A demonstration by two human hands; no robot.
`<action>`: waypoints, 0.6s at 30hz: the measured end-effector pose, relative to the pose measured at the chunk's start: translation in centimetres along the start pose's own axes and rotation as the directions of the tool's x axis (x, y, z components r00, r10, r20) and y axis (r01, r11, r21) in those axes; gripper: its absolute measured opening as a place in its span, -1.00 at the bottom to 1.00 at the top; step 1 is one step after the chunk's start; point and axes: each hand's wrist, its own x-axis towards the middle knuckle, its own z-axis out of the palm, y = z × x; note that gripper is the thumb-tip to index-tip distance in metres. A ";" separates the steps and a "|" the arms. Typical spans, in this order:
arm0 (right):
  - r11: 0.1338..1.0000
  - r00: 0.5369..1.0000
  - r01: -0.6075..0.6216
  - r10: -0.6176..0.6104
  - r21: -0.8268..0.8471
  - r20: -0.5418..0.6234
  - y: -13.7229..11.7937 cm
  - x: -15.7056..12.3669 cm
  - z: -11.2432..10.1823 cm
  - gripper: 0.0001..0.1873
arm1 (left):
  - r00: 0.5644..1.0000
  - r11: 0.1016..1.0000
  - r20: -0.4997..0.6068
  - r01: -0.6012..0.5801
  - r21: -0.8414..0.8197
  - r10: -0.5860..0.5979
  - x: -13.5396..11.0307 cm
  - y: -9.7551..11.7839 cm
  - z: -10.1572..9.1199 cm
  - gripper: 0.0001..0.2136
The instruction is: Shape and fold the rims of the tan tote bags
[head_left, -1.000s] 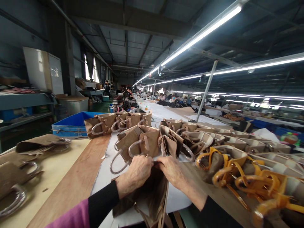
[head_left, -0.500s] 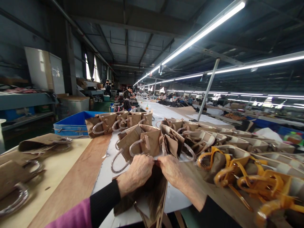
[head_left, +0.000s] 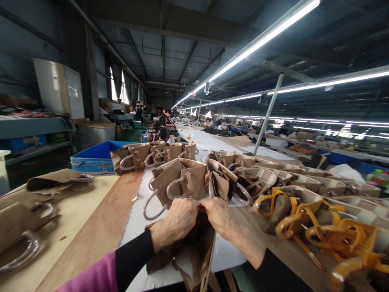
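Note:
A brown handbag (head_left: 199, 243) stands in front of me at the near edge of the table, its opening toward me. My left hand (head_left: 182, 215) is closed on the bag's far upper edge, fingertips pinched together. Close beside it, my right hand (head_left: 219, 215) pinches the same edge from the other side, the two hands nearly touching. What exactly lies between the fingertips is hidden by the knuckles. Just beyond my hands stands a tan handbag (head_left: 193, 180) with a plastic-wrapped handle (head_left: 149, 207) looping down on its left.
Rows of tan handbags (head_left: 304, 179) fill the table on the right, and yellow-handled bags (head_left: 330, 231) lie nearer. More bags (head_left: 18, 227) lie on the left board. A blue bin (head_left: 91, 159) stands behind it. A metal post (head_left: 269, 115) rises at the right. People work in the distance.
Both hands keep their pinch on the bag's edge and have drawn very slightly closer together. The whole view has shifted a little; the bags stay in place.

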 end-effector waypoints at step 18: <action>0.986 0.997 -0.051 0.042 0.161 0.059 0.1 -0.5 -0.9 -0.79 | 0.996 0.996 0.058 0.064 -0.060 -0.060 -1.4 -0.3 -2.4 -0.76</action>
